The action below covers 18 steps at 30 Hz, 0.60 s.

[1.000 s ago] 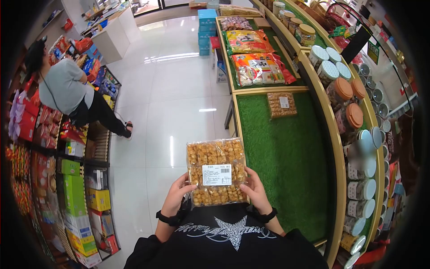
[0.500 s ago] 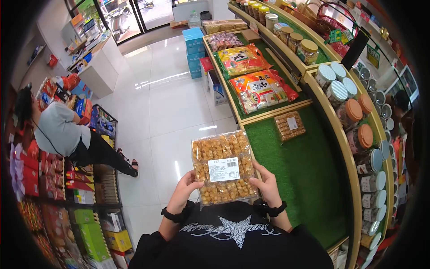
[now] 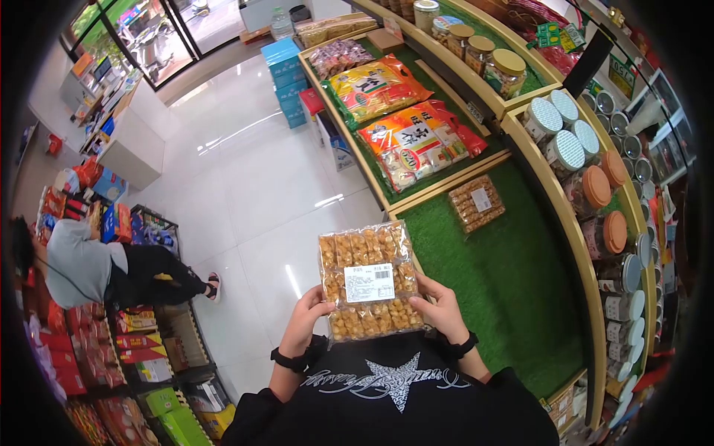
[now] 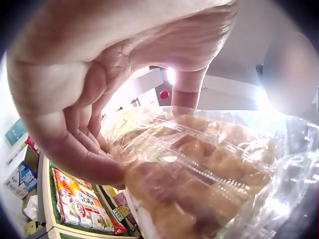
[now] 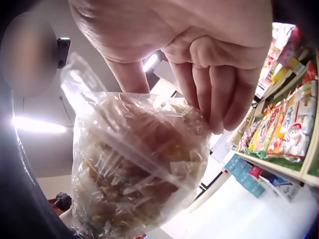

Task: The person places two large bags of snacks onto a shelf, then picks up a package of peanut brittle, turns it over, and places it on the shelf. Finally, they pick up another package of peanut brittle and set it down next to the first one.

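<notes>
A clear-wrapped pack of golden-brown snack pieces with a white label is held in front of the chest, label side up. The left hand pinches its left edge, thumb on top and fingers beneath; the right hand grips the right edge the same way. In the left wrist view the left hand curls round the crinkled wrapper. The right wrist view has the right hand on the pack's other side. A similar labelled pack lies on the green display.
Large orange and yellow snack bags lie in the tray beyond. Lidded jars line the right shelf. At the left, a person in a grey top stands by stocked shelves. Blue boxes are stacked beside the display on the tiled floor.
The head view has turned, bringing more of the glass doors into sight. Both hands keep hold of the pack, which has hardly moved since half a second ago. The other person leans further forward.
</notes>
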Motion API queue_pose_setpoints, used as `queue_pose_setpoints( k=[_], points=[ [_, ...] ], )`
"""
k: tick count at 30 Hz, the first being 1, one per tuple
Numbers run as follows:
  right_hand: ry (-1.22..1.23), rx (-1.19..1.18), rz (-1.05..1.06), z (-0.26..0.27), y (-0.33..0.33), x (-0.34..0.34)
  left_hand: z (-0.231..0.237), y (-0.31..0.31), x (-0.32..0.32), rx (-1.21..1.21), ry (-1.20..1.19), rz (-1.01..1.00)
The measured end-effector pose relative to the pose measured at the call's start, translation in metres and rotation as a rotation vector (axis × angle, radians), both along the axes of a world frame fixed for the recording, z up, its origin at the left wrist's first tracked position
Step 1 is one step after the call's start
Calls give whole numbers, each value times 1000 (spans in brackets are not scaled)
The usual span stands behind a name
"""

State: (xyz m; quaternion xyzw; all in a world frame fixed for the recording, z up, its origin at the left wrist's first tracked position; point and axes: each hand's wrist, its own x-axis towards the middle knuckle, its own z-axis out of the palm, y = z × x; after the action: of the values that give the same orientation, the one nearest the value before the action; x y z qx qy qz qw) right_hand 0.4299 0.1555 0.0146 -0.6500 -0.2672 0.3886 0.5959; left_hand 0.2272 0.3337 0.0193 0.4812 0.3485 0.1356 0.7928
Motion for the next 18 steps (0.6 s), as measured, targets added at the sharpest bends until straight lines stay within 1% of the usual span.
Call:
queue_pose_setpoints(
  k=[1, 3, 7, 9, 10, 11, 13, 14, 16, 18],
  points=[
    [-4, -2, -15, 2, 3, 8, -1, 6, 11, -1, -14, -6],
    [-99, -27, -53, 9, 10, 24, 6, 18, 35, -1, -32, -48],
    [-131, -25, -109, 18, 15, 57, 8, 33, 79, 37, -37, -94],
    [-209, -47, -128, 15, 11, 71, 9, 37, 100, 33, -57, -139],
    [-242, -98, -130, 21, 10, 77, 10, 39, 108, 34, -76, -172],
    [-234, -106, -148, 22, 7, 82, 10, 38, 116, 28, -70, -191],
    [-600, -230, -171, 23, 0, 90, 11, 39, 133, -4, -55, -228],
    [-593, -241, -197, 23, -3, 92, 11, 40, 141, -7, -51, -256],
    [-194, -129, -273, 21, -8, 93, 11, 43, 158, -17, -19, -326],
    [-166, -122, -360, 11, -13, 93, 9, 49, 180, -22, -16, -409]
  ],
)
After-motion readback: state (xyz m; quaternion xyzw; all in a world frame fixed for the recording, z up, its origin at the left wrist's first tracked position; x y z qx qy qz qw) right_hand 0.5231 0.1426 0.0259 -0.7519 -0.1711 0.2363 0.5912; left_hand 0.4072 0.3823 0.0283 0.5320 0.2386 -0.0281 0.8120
